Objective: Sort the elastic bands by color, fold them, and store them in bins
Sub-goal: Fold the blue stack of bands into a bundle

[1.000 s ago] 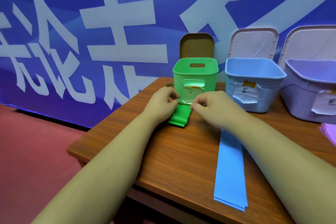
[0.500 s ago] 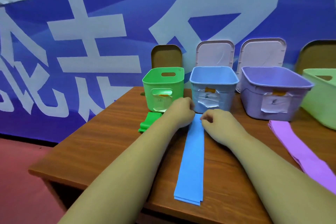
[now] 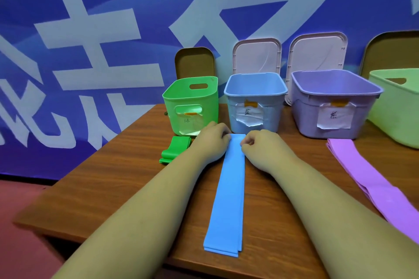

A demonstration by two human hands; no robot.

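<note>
On table [image 3: 113,188]: blue bin [image 3: 255,106] open at 12 o'clock. Flat blue band [image 3: 229,199] runs 12 to 6, far end just beside bin (short carry later). My left hand [image 3: 210,142] and right hand [image 3: 260,145] pinch its far corners, fingers curled, likely to fold toward 6.

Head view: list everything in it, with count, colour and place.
table: one, brown, under everything
green bin: one, green, back left
blue bin: one, blue, back centre
purple bin: one, purple, back right
pale green bin: one, right edge
lids: four, two brown, two pale pink, propped behind the bins
green bands: one folded bundle, before the green bin
blue bands: one flat stack, centre
purple bands: one flat stack, right
banner: one, blue with white characters, behind
left hand: pinches the blue bands' far end
right hand: pinches the same end
</note>
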